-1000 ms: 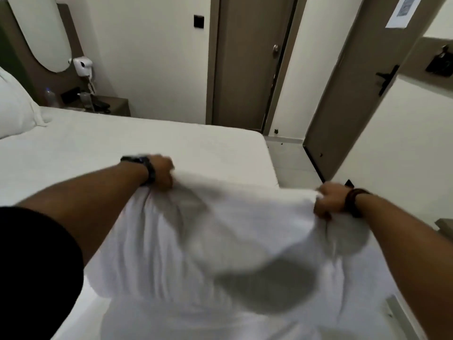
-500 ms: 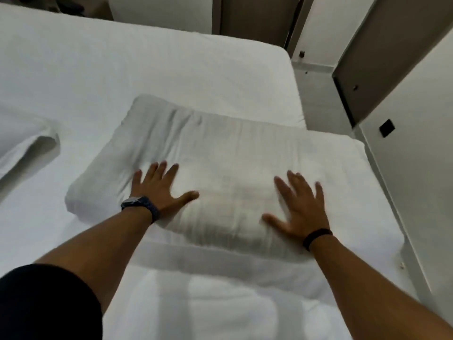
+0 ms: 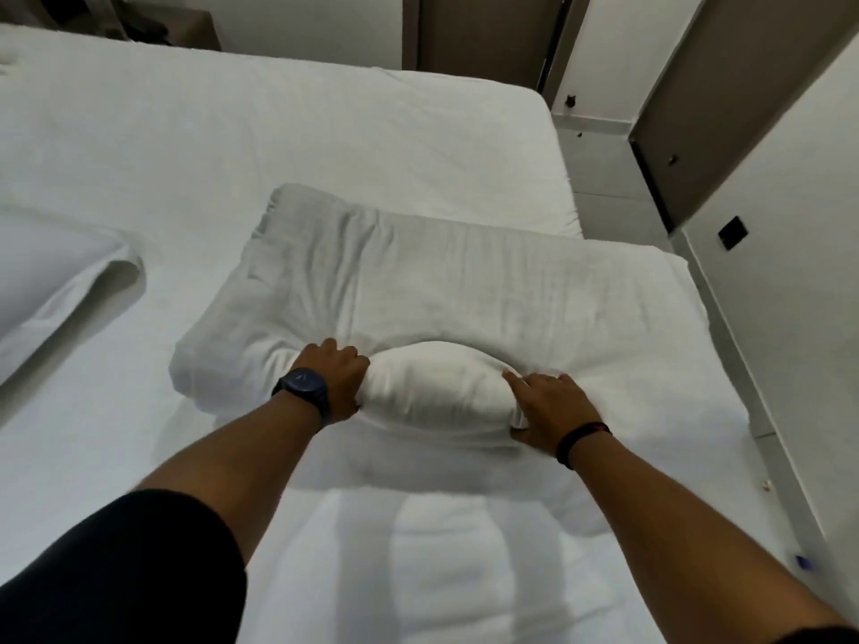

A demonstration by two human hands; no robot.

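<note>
Plainly, main risk was uneven filling: both grips squeezed near edge of pillow (image 3: 465, 295) into one bulge, so lump could set in middle and corners go flat. Pillow lay across near right corner of bed (image 3: 279, 132), right end close to mattress edge; hard shove could slide it off toward wall. Left grip (image 3: 332, 385) clenched, fingers curled deep into fabric at bulge's left end. Right grip (image 3: 551, 409) clamped bulge's right end, fingers straighter, thumb tucked beneath. Second pillow (image 3: 51, 281) lay well apart, at left.
</note>
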